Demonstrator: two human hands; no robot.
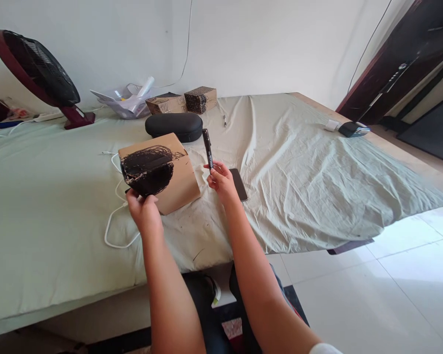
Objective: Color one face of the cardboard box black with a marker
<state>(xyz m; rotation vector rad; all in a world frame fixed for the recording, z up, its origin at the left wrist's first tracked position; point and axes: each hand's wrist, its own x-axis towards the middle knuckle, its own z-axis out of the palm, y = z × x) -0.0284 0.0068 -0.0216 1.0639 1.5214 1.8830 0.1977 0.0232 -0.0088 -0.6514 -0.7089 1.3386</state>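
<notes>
A brown cardboard box (182, 184) with a large black scribbled patch rests tilted on the pale green cloth. My left hand (143, 209) grips its near left edge, thumb on the blackened side and the other fingers hidden behind it. To the right of the box, my right hand (221, 179) is closed around a black marker pen (207, 145), held upright and apart from the box. A dark smartphone (238, 185) lies on the cloth just beside that hand. White cable (110, 241) loops out from behind the box.
Behind the box lies a black zip case (174, 126). Two more scribbled cardboard boxes, one a darkly marked box (201, 100), stand near the wall beside a clear plastic basket (125, 105). A fan (40, 73) stands at far left. A small black object (350, 129) sits at right.
</notes>
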